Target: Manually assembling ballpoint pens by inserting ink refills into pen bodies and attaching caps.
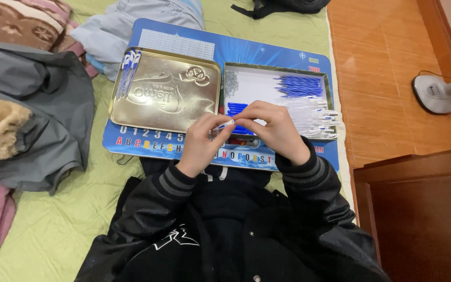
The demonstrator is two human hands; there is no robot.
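My left hand (200,144) and my right hand (272,129) meet over the near edge of a blue board (267,52), and both pinch a slim pen (225,125) with a blue and white barrel. Right behind my hands stands an open tin tray (275,68) lined white. It holds a pile of blue refills (299,85), several clear pen barrels (311,116), a heap of small springs (230,83) and blue caps (236,108). A gold tin lid (165,91) lies upside down to the left, with several finished pens (128,70) along its left rim.
The board rests on a green sheet (63,219). Folded grey clothing (37,115) and blankets (22,21) lie at the left. Orange floor tiles (382,68), a white fan base (434,93) and a dark wooden cabinet (418,209) are at the right.
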